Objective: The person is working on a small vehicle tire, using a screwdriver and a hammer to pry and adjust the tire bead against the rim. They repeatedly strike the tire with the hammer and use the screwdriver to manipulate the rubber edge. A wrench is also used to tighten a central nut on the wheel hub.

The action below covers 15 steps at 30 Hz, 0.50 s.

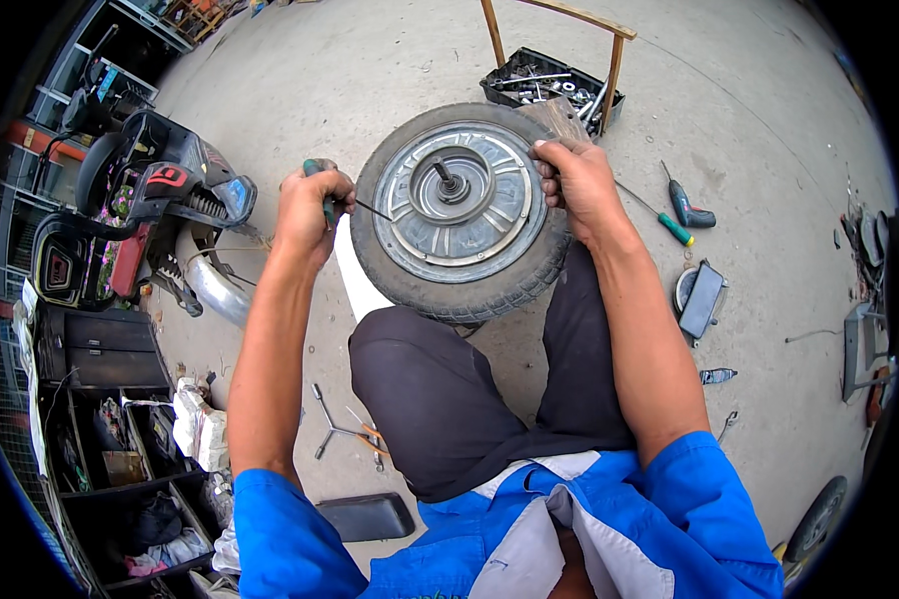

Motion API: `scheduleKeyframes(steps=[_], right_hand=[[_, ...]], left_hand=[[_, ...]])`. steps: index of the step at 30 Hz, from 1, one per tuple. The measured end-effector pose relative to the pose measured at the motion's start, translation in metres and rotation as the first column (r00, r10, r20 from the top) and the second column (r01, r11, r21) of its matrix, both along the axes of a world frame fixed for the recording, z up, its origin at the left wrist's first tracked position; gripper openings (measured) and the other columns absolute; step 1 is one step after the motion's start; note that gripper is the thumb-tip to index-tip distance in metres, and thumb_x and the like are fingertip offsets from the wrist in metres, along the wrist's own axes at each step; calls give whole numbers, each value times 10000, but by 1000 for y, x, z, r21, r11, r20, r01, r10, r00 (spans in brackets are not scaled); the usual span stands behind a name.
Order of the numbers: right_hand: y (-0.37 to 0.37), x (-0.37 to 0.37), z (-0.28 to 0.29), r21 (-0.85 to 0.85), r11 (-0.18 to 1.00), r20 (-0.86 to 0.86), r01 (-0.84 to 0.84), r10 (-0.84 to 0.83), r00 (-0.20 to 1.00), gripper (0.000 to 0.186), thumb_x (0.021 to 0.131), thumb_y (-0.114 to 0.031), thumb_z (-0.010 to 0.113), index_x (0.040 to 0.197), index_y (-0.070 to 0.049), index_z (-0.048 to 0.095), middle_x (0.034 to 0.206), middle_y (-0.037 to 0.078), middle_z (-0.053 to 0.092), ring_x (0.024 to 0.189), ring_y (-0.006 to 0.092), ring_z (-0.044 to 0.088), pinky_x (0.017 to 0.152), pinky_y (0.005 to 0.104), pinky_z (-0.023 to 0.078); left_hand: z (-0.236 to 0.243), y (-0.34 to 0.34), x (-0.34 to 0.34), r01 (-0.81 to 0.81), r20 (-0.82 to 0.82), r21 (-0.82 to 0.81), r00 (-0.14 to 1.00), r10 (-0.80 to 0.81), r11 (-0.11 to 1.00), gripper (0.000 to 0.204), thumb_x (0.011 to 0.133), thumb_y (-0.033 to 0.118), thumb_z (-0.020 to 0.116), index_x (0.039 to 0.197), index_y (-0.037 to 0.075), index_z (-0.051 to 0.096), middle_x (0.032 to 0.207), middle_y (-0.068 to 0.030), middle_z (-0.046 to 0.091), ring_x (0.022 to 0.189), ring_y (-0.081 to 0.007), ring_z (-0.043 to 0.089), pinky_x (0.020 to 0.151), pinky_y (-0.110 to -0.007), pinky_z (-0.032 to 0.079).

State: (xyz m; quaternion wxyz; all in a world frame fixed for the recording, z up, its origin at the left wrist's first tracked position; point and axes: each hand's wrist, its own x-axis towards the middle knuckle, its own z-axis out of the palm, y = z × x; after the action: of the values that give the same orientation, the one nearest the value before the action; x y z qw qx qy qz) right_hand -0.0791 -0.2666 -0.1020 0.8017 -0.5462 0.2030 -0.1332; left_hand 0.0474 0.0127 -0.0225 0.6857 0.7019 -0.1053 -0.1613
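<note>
A wheel with a black tyre and a grey metal hub lies tilted in front of my knees, its threaded axle pointing up. My left hand is closed around a green-handled T-handle key. The key's thin dark shaft reaches to the left edge of the hub cover. On the opposite side, my right hand has its fingers curled at the tyre's upper right edge, with the thumb on top. The fingertips' undersides are hidden.
Beyond the wheel stands a black toolbox full of sockets and wrenches. A green-handled screwdriver and a dark pistol-shaped handle tool lie at right. A scooter is at left, above compartmented shelving. A three-armed wrench lies by my left knee.
</note>
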Motion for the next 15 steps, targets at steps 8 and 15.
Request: scheduleKeyframes(steps=[8, 15], right_hand=[[-1, 1, -2, -12, 1000, -5, -9, 9, 1000, 176, 933, -203, 636, 899, -34, 672, 687, -43, 546, 544, 44, 471, 475, 212, 371], [1, 1, 0, -21, 1000, -7, -1, 1, 1000, 180, 939, -210, 631, 903, -38, 669, 685, -43, 542, 551, 44, 472, 477, 212, 366]], left_hand=[[-7, -8, -3, -234, -83, -100, 971, 226, 967, 75, 772, -7, 600, 724, 12, 546, 686, -85, 534, 621, -190, 527, 594, -339, 436], [-7, -29, -11, -491, -179, -192, 869, 461, 850, 152, 811, 67, 707, 873, 36, 572, 712, -43, 501, 656, -172, 508, 608, -345, 415]])
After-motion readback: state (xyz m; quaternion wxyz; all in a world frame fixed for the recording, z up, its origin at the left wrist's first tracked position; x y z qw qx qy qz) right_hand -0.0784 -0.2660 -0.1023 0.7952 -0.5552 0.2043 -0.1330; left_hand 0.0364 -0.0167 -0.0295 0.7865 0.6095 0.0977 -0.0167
